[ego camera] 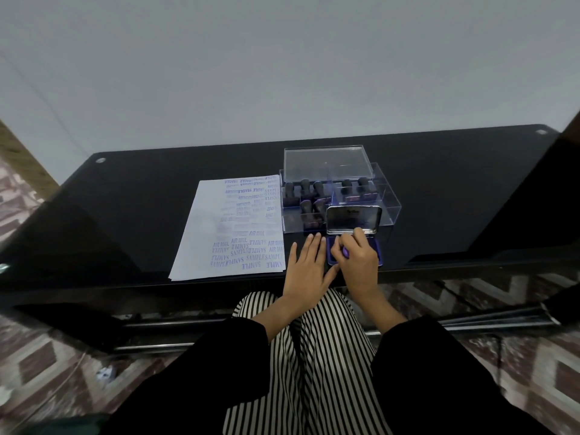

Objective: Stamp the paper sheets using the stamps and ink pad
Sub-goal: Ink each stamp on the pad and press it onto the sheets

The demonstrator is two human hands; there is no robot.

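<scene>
Purple plastic of a stamp (345, 253) is showing between the curled fingers of the right hand (357, 262), which is gripping it and pressing it onto the open ink pad (377, 251) at the near edge of the black glass table (141, 208). The left hand (306, 268) is lying flat just left of the pad, fingers straight and close together, seemingly steadying it. The paper sheets (219, 240) are lying further left, crowded with prints along their right side. Other stamps (309, 191) are standing in the clear box (389, 202) beyond the pad. Risks from here: uneven pressing would be giving a patchy print, over-inking would be causing smears, and landing on the crowded area would be overlapping existing prints.
</scene>
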